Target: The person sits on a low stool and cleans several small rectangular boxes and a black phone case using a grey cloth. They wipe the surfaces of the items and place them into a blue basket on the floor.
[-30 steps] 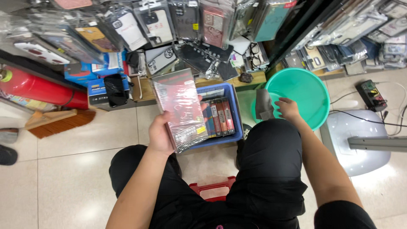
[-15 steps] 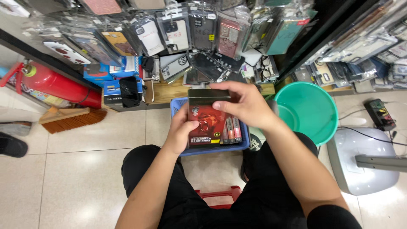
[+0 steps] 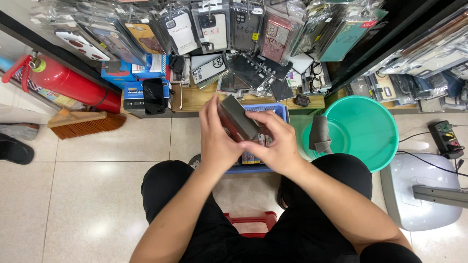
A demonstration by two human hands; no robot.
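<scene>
Both hands together above the blue basket point(image 3: 280, 110), holding one dark phone case point(image 3: 237, 117) between them. Left hand point(image 3: 217, 139) closed around the left side of the case, fingers pointing up and away from the body. Right hand point(image 3: 275, 146) gripping the same case from the right and from below, fingers curled over its lower edge. Case tilted, one grey flat face turned up, a reddish part visible at its left edge. More packed cases standing in a row inside the basket, mostly hidden under the hands.

Basket resting on the tiled floor point(image 3: 97, 195), just in front of the knees. To the right of the basket, touching or almost touching, a green plastic tub point(image 3: 370, 131) with a grey cloth point(image 3: 319, 134) hanging over its near rim. Behind the basket, a low wooden shelf point(image 3: 195, 100) with loose phone cases, and above it many cases in clear bags hanging. To the left of the basket, well apart, a red fire extinguisher point(image 3: 68, 83) lying along the wall, with a brush point(image 3: 83, 122) beside it. Below the basket, between the legs, a red stool point(image 3: 251, 221). Far to the right of the basket, a power strip point(image 3: 446, 136) on the floor.
</scene>
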